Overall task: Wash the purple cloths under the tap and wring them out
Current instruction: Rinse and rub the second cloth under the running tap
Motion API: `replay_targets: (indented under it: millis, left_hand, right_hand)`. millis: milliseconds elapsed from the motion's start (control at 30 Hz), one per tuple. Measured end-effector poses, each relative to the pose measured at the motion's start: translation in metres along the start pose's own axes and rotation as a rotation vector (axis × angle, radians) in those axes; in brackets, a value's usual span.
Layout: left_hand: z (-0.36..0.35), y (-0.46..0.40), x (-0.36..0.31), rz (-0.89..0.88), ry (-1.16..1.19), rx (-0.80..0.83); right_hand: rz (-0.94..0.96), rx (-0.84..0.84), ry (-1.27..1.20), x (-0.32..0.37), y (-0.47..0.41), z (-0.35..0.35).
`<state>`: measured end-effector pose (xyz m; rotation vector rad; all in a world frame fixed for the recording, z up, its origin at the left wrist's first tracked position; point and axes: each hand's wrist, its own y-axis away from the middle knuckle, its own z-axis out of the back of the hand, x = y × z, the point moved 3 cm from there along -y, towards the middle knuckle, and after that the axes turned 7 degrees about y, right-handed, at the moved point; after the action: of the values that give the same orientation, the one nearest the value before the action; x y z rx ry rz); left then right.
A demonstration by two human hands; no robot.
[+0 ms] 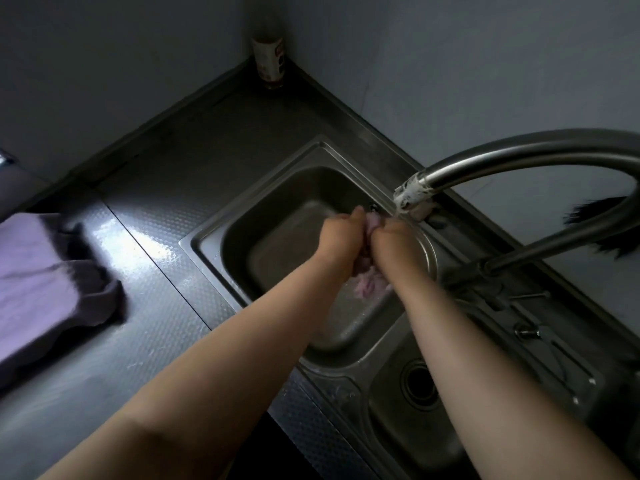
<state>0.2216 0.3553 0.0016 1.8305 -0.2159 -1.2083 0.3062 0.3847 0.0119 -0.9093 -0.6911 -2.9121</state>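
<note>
My left hand (341, 237) and my right hand (394, 242) are pressed close together over the steel sink basin (277, 244), both gripping one bunched, wet purple cloth (369, 284). A bit of the cloth shows between the knuckles and the rest hangs below the wrists. The tap spout (414, 199), its end wrapped in white tape, hangs just above and right of my hands. Any water stream is too faint to make out. A pile of dry purple cloths (41, 285) lies on the counter at the left.
A labelled bottle (270, 53) stands in the back corner by the walls. A second basin with a round drain (417, 382) lies in front on the right. Dark brush bristles (602, 230) poke in at the right edge. The steel counter (156, 209) separates sink and pile.
</note>
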Motion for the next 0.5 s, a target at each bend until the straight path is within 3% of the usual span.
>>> replay_targets:
  millis: [67,167,267,367,433,500]
  left_hand:
    - [0.007,-0.01,-0.005,0.077,0.152,-0.009]
    - [0.001,-0.003,0.01,0.031,0.134,0.119]
    - [0.002,0.006,0.02,-0.023,0.151,0.265]
    - [0.025,-0.001,0.012,-0.063,0.221,0.253]
    - [0.034,-0.005,0.011,-0.062,0.235,0.236]
    - [0.034,-0.006,0.01,-0.049,0.221,0.155]
  right_hand:
    - [0.087,-0.01,-0.02,0.003,0.009,-0.015]
    - [-0.003,-0.036,-0.027,-0.001,0.001,0.0]
    - [-0.067,0.018,-0.313,-0.017,-0.013,0.012]
    - [-0.09,-0.083,-0.426,-0.025,-0.015,0.022]
    - [-0.14,-0.058,-0.651,-0.031,-0.013,0.026]
    - [-0.075,-0.019,-0.641,-0.03,-0.007,0.024]
